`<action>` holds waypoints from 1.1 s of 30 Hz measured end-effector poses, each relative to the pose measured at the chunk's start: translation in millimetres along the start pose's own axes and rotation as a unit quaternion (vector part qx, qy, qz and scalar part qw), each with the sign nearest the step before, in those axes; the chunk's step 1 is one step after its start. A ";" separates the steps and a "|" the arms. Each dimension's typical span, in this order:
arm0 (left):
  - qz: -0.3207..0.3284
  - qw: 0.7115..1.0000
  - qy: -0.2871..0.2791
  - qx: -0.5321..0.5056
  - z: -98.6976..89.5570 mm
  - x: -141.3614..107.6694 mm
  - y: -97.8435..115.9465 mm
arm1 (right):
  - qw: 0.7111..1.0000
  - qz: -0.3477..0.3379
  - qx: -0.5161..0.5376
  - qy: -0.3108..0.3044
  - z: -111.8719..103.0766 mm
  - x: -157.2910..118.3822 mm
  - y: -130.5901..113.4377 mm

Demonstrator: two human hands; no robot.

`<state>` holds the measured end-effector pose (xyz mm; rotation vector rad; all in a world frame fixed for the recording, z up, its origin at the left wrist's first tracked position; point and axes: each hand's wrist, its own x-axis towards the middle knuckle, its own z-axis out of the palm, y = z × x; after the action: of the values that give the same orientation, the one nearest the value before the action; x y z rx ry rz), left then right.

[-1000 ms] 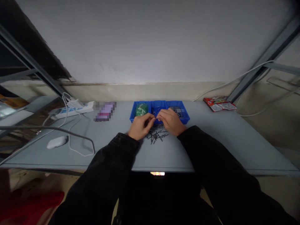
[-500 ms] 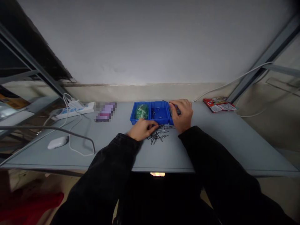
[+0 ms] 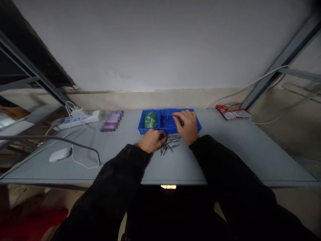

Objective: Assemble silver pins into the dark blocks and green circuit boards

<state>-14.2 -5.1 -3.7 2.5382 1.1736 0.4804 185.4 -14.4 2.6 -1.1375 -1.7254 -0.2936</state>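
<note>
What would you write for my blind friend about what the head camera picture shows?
Two bare hands work at a blue divided tray on a grey table. The right hand is over the tray's right side, and the left hand sits beside a loose pile of small metal pins. Green items fill the left compartment.

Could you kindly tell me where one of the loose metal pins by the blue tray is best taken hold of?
Pinch one by the shaft from above, at the pile's edge, with the left hand's fingers. The loose metal pins are thin, lie flat and cross each other, so a free end is easiest.
</note>
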 end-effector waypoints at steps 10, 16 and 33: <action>0.039 0.998 0.040 -0.011 -4.1 -3.6 -2.0 | 0.998 -0.021 0.025 -0.051 -1.5 -1.3 -5.1; 0.067 0.986 0.149 -0.044 -8.5 -6.4 0.3 | 0.995 -0.050 0.033 -0.075 -0.4 -3.1 -8.1; 0.083 0.974 0.188 -0.095 -11.6 0.6 -1.3 | 0.992 -0.068 0.036 -0.102 5.1 -7.5 -1.9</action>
<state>-19.6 -2.3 6.2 2.4527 0.9741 1.0994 181.2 -16.2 -5.5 -1.0290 -1.9825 -0.2019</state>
